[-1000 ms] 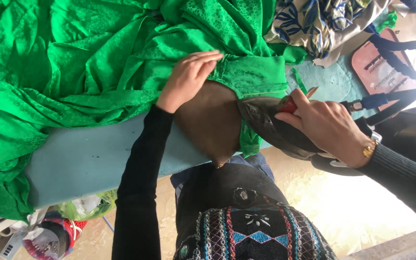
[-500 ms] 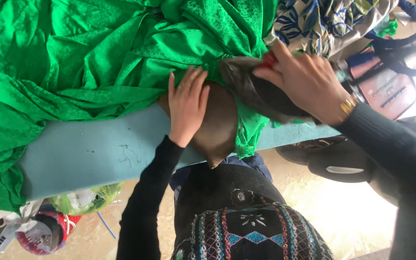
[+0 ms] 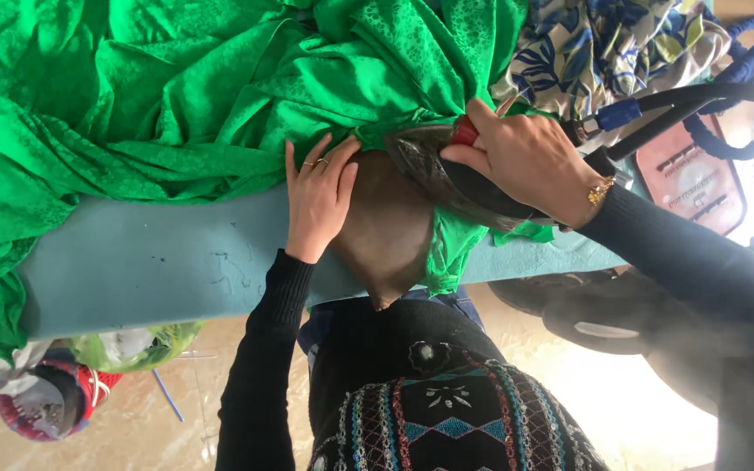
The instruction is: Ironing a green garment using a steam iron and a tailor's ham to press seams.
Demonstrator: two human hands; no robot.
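Here your left hand [image 3: 320, 199] lies open, palm flat on the green fabric [image 3: 176, 96] beside a brown pressing pad [image 3: 386, 231]. Your right hand [image 3: 525, 161] grips the steam iron [image 3: 447, 170], soleplate on the fabric over the blue worktop [image 3: 150, 262].

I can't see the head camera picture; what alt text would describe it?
A person's right hand grips a dark iron on bright green fabric, while the left hand lies flat on a brown pressing pad beside it, on a pale blue ironing board.
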